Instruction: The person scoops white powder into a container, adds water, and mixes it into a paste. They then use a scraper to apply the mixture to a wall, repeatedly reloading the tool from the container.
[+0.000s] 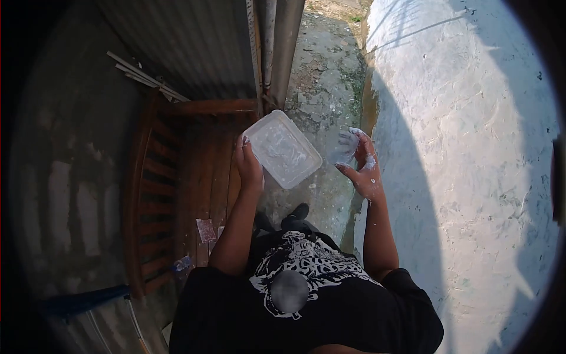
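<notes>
My left hand grips the left edge of a rectangular, translucent white plastic container, its fingertips at the rim. White paste is smeared over the bottom of the container. To the right, my right hand holds a small clear plastic cup between thumb and fingers, apart from the container. White smears cover the cup and the fingers of my right hand.
A wooden bench stands at the left, with small packets on its seat. A white-painted wall runs along the right. Corrugated metal and upright poles rise ahead, beside a rough concrete path.
</notes>
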{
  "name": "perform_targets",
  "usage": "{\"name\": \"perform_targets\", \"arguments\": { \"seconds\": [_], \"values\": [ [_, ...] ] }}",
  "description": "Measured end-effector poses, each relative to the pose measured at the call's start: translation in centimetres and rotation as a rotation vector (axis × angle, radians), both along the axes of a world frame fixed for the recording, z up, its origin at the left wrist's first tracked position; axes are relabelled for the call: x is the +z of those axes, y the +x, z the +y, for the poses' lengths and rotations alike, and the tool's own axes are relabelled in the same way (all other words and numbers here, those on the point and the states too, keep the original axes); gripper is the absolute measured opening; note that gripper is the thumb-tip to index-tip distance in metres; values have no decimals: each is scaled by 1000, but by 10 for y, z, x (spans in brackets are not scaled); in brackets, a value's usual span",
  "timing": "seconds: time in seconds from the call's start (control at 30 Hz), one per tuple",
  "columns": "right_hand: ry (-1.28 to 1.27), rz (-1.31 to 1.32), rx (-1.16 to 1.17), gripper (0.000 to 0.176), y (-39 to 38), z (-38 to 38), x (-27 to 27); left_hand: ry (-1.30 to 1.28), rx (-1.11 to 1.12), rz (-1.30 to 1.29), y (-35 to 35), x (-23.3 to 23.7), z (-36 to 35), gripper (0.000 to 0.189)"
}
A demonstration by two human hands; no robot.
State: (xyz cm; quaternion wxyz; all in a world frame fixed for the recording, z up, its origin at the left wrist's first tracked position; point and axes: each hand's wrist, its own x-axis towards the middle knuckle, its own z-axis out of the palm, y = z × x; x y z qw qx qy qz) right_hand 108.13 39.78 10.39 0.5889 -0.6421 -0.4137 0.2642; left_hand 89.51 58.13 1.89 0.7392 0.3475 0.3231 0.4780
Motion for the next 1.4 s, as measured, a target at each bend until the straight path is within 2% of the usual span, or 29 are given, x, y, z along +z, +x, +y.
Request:
{"name": "perform_targets", "arguments": {
  "seconds": [0.37, 0.53, 0.6, 0.73, 0.87, 1.0, 1.13, 1.23, 1.27, 1.33, 1.37, 1.4],
  "values": [
    [-41, -147, 520, 81, -106, 131, -49, -31, 560, 9, -167, -28, -11, 35],
    [-51, -53, 814, 80, -156, 167, -67, -1, 868, -16, -229, -52, -49, 36],
    [-47, -29, 899, 81, -177, 173, -86, -153, 1043, 127, -243, -54, -73, 38],
    [-66, -15, 1047, 81, -224, 176, -137, -181, 1142, 217, -285, -75, -127, 42],
    [-186, -58, 1148, 84, -270, 164, -180, -230, 1274, 149, -313, -123, -182, 45],
    [-246, -85, 1242, 80, -325, 141, -246, -354, 1446, 17, -347, -192, -242, 49],
    [-319, -224, 1353, 81, -373, 116, -333, -465, 1555, 43, -353, -254, -291, 54],
    [-222, -330, 1341, 75, -409, 97, -418, -366, 1619, -103, -359, -290, -319, 51],
    [-233, -361, 1369, 75, -420, 93, -449, -370, 1632, -93, -359, -312, -335, 51],
    [-239, -387, 1411, 74, -447, 82, -504, -425, 1625, 465, -356, -358, -358, 50],
    [-161, -427, 1443, 72, -460, 78, -527, -398, 1664, 283, -356, -375, -365, 51],
    [-83, -471, 1471, 70, -469, 73, -552, -407, 1678, 278, -354, -391, -373, 51]
  ]
}}
